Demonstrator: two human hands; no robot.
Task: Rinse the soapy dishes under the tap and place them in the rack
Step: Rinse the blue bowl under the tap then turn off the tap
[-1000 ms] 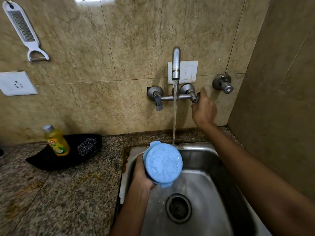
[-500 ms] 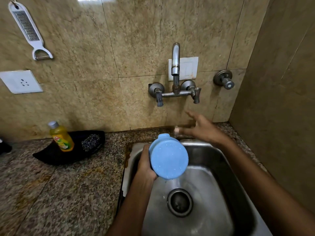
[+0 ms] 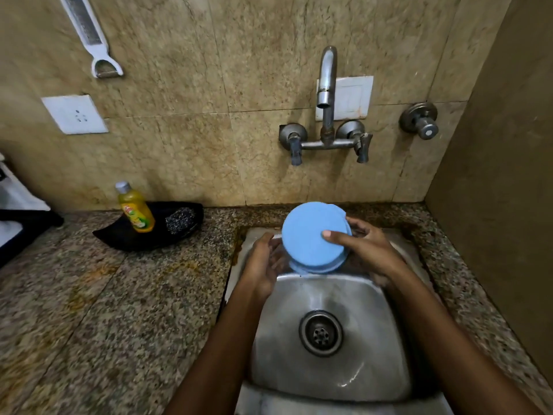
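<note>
Sink (image 3: 329, 381): steel basin nearest us, drain bare.
Left hand (image 3: 263, 265): fingers curled round the container's left side.
Right hand (image 3: 366, 250): thumb on the lid, fingers gripping behind.
Blue container (image 3: 312, 235): held over the sink's far rim.
Risk: wet plastic could slip and drop.
Tap (image 3: 326, 82): no water running.

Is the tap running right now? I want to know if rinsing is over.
Off. No stream falls from the tap spout, and both hands, left hand and right hand, hold the blue lid above the sink.
</note>
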